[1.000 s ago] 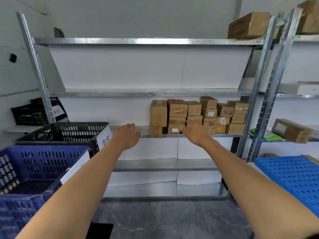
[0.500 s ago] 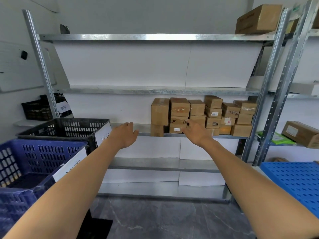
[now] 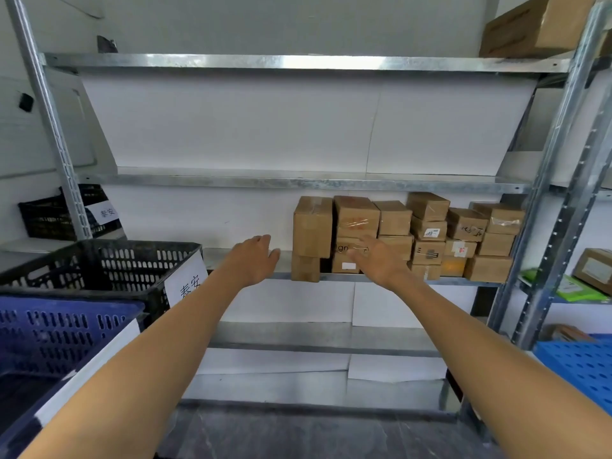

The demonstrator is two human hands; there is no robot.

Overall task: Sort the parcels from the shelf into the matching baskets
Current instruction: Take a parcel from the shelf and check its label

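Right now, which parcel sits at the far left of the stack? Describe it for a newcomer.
Find the metal shelf holding cardboard parcels. At the stack's left end stands a tall parcel, upright atop a small box, unlike its squatter neighbours.

We saw brown cardboard parcels [image 3: 407, 236] on a silvery grey metal shelf [image 3: 288, 182], a black slotted basket [image 3: 109, 266], a dark blue slotted basket [image 3: 56, 329], and white labels [image 3: 185, 283] bearing black characters.
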